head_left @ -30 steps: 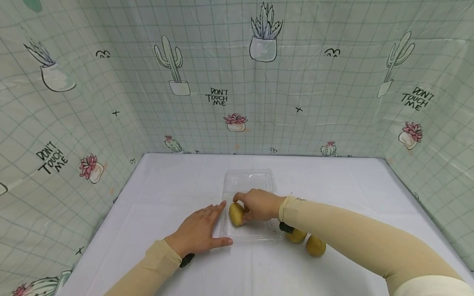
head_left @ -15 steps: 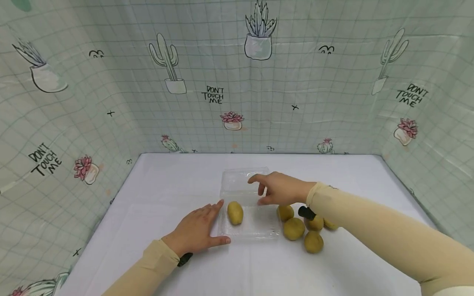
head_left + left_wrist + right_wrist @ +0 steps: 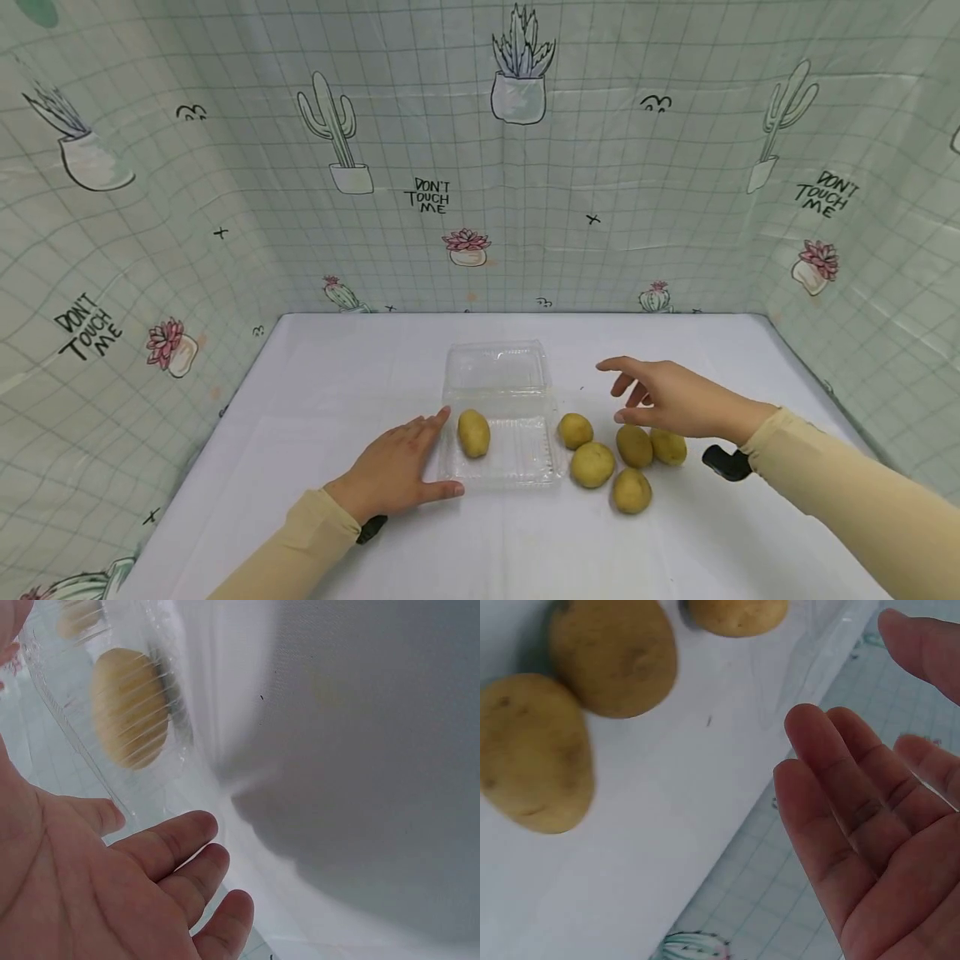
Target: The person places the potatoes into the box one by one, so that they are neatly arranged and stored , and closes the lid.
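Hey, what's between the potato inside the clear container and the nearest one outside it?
In the head view, only the clear container lies between the inside potato and the nearest outside potato: bare floor, then its side wall.

- On the table (image 3: 352,367), a container (image 3: 513,403), its lid (image 3: 497,367) behind its base (image 3: 521,450)
- In the base, at the left, one potato (image 3: 474,433)
- Right of the container, five more potatoes (image 3: 592,465) on the table
- Behind the table, the backdrop (image 3: 382,242)

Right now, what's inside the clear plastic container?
One potato lies in the clear plastic container, near its left side in the head view; the potato covers whatever is beneath it.
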`<move>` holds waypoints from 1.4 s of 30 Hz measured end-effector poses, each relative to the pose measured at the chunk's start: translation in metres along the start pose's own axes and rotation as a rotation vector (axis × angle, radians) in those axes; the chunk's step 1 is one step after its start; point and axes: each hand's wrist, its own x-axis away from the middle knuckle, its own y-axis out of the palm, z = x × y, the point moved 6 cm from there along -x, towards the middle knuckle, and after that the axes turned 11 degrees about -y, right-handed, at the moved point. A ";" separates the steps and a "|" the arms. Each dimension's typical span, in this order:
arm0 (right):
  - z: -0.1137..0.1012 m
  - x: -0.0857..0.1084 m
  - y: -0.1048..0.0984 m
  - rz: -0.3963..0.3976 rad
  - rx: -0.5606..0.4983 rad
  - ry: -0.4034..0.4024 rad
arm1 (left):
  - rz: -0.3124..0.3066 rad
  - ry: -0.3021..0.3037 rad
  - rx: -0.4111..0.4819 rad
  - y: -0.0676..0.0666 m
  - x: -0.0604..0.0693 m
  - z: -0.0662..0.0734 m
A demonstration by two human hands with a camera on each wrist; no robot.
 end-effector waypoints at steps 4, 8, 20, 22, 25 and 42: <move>0.009 0.024 -0.002 0.044 0.032 0.032 | 0.000 0.000 0.009 0.001 0.000 0.000; 0.020 0.043 -0.004 0.095 0.089 0.077 | -0.004 -0.002 0.004 0.001 0.000 0.000; 0.055 0.078 0.009 0.107 0.027 0.170 | -0.021 -0.010 0.020 0.001 -0.003 -0.001; 0.059 0.081 0.014 0.092 0.021 0.180 | -0.024 -0.014 0.019 0.002 -0.003 -0.002; 0.064 0.083 0.022 0.066 0.003 0.194 | -0.028 -0.020 0.020 0.004 -0.003 -0.003; 0.072 0.077 0.043 0.036 -0.049 0.127 | -0.014 -0.011 0.044 0.001 -0.001 -0.002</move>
